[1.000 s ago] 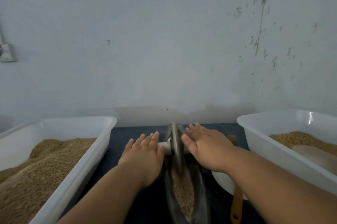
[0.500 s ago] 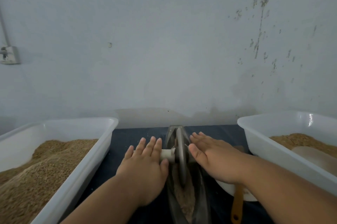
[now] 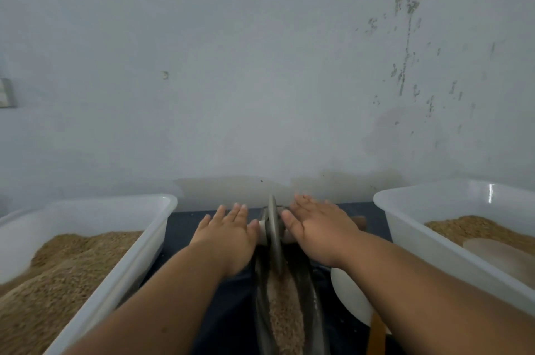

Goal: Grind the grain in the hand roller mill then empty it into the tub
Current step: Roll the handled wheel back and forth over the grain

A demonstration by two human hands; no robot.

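Evidently we held both hands flat so the axle could roll under our palms: our left hand (image 3: pixel 228 234) and right hand (image 3: pixel 315 227) lay with fingers straight, pressing the pale handles (image 3: pixel 263 231) either side of the mill wheel (image 3: pixel 273 227) and gripping nothing. Grain (image 3: pixel 285 305) lay in the trough (image 3: pixel 314 296) on the worktop (image 3: pixel 185 221), between the left tub (image 3: pixel 130 265) and the right tub (image 3: pixel 405 227), handy for tipping.
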